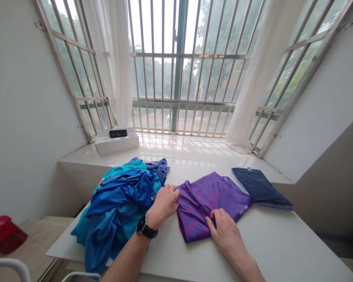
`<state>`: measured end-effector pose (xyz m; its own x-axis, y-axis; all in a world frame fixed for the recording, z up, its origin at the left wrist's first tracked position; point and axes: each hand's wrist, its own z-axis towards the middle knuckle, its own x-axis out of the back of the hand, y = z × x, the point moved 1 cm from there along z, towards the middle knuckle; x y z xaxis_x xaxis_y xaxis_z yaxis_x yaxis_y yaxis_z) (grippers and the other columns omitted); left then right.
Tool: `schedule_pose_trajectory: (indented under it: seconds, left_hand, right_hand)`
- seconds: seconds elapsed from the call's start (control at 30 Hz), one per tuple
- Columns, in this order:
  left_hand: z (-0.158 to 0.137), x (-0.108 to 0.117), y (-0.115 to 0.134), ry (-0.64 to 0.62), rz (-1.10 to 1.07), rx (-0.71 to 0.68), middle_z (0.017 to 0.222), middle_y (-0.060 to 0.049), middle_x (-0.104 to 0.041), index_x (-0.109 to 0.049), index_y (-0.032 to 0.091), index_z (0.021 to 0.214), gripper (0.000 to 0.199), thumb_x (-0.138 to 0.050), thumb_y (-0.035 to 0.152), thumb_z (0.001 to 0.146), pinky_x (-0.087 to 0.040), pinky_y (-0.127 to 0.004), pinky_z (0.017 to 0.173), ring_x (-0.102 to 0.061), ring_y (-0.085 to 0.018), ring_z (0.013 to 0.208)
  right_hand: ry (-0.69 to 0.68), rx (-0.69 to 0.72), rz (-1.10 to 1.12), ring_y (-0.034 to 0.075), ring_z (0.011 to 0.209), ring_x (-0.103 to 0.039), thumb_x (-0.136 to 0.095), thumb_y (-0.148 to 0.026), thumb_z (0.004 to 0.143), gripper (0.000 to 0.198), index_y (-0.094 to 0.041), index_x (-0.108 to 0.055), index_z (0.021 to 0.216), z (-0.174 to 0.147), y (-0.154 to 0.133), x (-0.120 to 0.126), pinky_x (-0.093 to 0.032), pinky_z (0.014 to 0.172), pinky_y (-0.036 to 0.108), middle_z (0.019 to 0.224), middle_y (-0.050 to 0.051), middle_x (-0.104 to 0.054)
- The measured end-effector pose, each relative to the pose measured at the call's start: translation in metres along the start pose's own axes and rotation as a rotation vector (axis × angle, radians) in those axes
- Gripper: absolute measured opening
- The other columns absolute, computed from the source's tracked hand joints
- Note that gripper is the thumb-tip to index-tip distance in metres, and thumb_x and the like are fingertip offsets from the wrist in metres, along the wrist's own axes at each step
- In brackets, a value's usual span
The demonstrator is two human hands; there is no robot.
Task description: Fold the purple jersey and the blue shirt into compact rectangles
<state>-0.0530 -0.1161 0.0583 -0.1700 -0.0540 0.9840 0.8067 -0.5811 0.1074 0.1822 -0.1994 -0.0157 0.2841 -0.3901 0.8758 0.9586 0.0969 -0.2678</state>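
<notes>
A purple patterned sports shirt (pixel 206 199) lies folded over on the white table, with small pale lettering near its right corner. My left hand (pixel 165 200), a black watch on its wrist, has its fingers curled onto the shirt's left edge in a pinch. Resting on the front part of the same shirt, my right hand (pixel 224 230) has its thumb and fingers apart. To the left is a loose heap of blue and turquoise clothes (pixel 120 199), close beside my left hand. A neatly folded dark navy garment (pixel 261 186) lies right of the shirt, on top of something purple.
A white box (pixel 117 145) with a black phone (pixel 118 133) on it stands on the window sill (pixel 188 150). Barred windows and white curtains (pixel 253 86) rise behind. A red cap-like item (pixel 6 234) and a white curved chair frame (pixel 10 264) show at lower left.
</notes>
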Motion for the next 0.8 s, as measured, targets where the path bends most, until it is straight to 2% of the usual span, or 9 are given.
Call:
schedule_pose_trajectory:
  seconds: [0.07, 0.13, 0.23, 0.3, 0.37, 0.47, 0.57, 0.67, 0.8]
  left_hand:
    - [0.000, -0.002, 0.011, 0.034, -0.026, -0.062, 0.103, -0.007, -0.065, -0.063, 0.021, 0.095, 0.011, -0.056, 0.030, 0.094, -0.047, -0.035, 0.084, -0.059, -0.024, 0.099]
    - [-0.002, -0.007, 0.025, 0.031, -0.092, -0.182, 0.104, -0.006, -0.066, -0.063, 0.022, 0.101, 0.021, -0.056, 0.042, 0.096, -0.047, -0.034, 0.084, -0.060, -0.023, 0.097]
    - [-0.007, -0.016, 0.041, -0.017, -0.137, -0.362, 0.110, -0.006, -0.065, -0.062, 0.024, 0.112, 0.054, -0.063, 0.069, 0.082, -0.046, -0.037, 0.086, -0.060, -0.026, 0.099]
    - [-0.009, -0.020, 0.044, -0.031, -0.144, -0.410, 0.113, -0.008, -0.065, -0.062, 0.024, 0.115, 0.065, -0.063, 0.076, 0.077, -0.045, -0.039, 0.088, -0.059, -0.028, 0.102]
    - [-0.009, -0.021, 0.041, -0.036, -0.168, -0.413, 0.115, -0.009, -0.064, -0.062, 0.024, 0.116, 0.066, -0.062, 0.077, 0.077, -0.044, -0.040, 0.089, -0.059, -0.029, 0.103]
    - [-0.007, -0.019, 0.034, -0.053, -0.200, -0.398, 0.115, -0.009, -0.064, -0.062, 0.024, 0.118, 0.068, -0.062, 0.078, 0.076, -0.044, -0.040, 0.089, -0.059, -0.029, 0.105]
    - [-0.006, -0.017, 0.027, -0.069, -0.203, -0.377, 0.114, -0.009, -0.064, -0.063, 0.025, 0.116, 0.072, -0.064, 0.081, 0.071, -0.044, -0.040, 0.089, -0.059, -0.030, 0.104]
    - [-0.005, -0.014, 0.022, -0.064, -0.175, -0.312, 0.105, -0.008, -0.066, -0.066, 0.022, 0.104, 0.068, -0.061, 0.083, 0.072, -0.046, -0.038, 0.084, -0.061, -0.028, 0.098]
    - [-0.003, -0.011, 0.018, -0.048, -0.103, -0.210, 0.093, -0.007, -0.067, -0.066, 0.020, 0.087, 0.051, -0.044, 0.065, 0.096, -0.046, -0.035, 0.077, -0.063, -0.024, 0.089]
  right_hand:
    - [0.015, -0.008, -0.036, 0.022, 0.073, -0.058, -0.054, -0.032, 0.094, 0.017, -0.023, -0.055, 0.079, 0.000, -0.003, -0.002, -0.041, 0.071, 0.034, 0.080, 0.004, -0.059]
    - [0.013, -0.021, -0.064, 0.022, 0.073, -0.058, -0.055, -0.032, 0.093, 0.017, -0.023, -0.055, 0.079, 0.000, -0.007, -0.002, -0.041, 0.070, 0.034, 0.079, 0.003, -0.059]
    - [-0.030, -0.049, -0.066, 0.022, 0.073, -0.059, -0.055, -0.034, 0.093, 0.018, -0.022, -0.056, 0.080, 0.004, -0.007, 0.001, -0.041, 0.070, 0.034, 0.080, 0.003, -0.060]
    - [-0.072, -0.070, -0.036, 0.021, 0.074, -0.060, -0.051, -0.038, 0.095, 0.022, -0.023, -0.058, 0.079, 0.011, 0.003, 0.007, -0.041, 0.070, 0.033, 0.081, 0.003, -0.062]
    - [-0.075, -0.090, -0.026, 0.022, 0.079, -0.061, -0.047, -0.040, 0.096, 0.027, -0.023, -0.060, 0.079, 0.024, 0.025, 0.014, -0.042, 0.073, 0.033, 0.083, 0.004, -0.065]
    - [0.011, -0.105, -0.104, 0.026, 0.090, -0.062, -0.045, -0.037, 0.094, 0.027, -0.021, -0.064, 0.083, 0.045, 0.072, 0.025, -0.043, 0.079, 0.037, 0.094, 0.009, -0.069]
    - [-0.021, -0.105, -0.167, 0.027, 0.093, -0.063, -0.046, -0.036, 0.091, 0.026, -0.021, -0.066, 0.088, 0.057, 0.110, 0.030, -0.043, 0.080, 0.038, 0.101, 0.010, -0.070]
    - [-0.057, -0.087, -0.223, 0.027, 0.090, -0.064, -0.044, -0.042, 0.093, 0.031, -0.022, -0.066, 0.088, 0.055, 0.121, 0.032, -0.044, 0.078, 0.037, 0.099, 0.009, -0.070]
    - [-0.144, -0.114, -0.215, 0.026, 0.084, -0.065, -0.040, -0.050, 0.094, 0.038, -0.024, -0.064, 0.080, 0.038, 0.107, 0.035, -0.043, 0.071, 0.036, 0.087, 0.007, -0.067]
